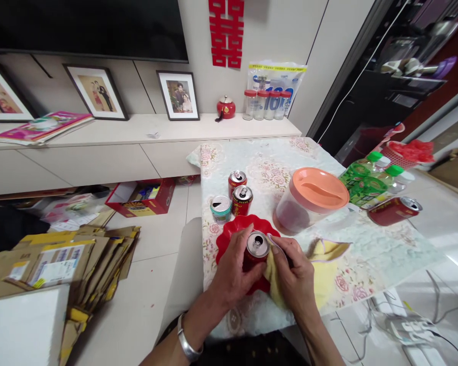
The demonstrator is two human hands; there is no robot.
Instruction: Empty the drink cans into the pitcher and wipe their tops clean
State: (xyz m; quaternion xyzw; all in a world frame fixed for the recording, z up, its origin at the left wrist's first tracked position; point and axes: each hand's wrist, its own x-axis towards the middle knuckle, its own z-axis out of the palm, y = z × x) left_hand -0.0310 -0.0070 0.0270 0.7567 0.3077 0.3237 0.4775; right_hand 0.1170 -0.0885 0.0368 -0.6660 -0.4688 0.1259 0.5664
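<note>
My left hand [232, 269] is wrapped round an opened red drink can [257, 246], which stands upright over a red scalloped plate [229, 234]. My right hand [293, 269] grips a yellow cloth [277, 284] and presses it to the can's right side. More of a yellow cloth [324, 274] lies on the table to the right of that hand. Beyond the plate stand two more opened cans, a red one [237, 183] and a dark red one [242, 202]. A small teal tin [221, 209] with a silver top sits left of them.
A clear tub with an orange lid [320, 188] stands behind my right hand. Farther right, a red can [393, 211] lies on its side near green-capped bottles [366, 175]. Flattened cardboard [76, 259] is piled on the left floor; a power strip [408, 325] lies lower right.
</note>
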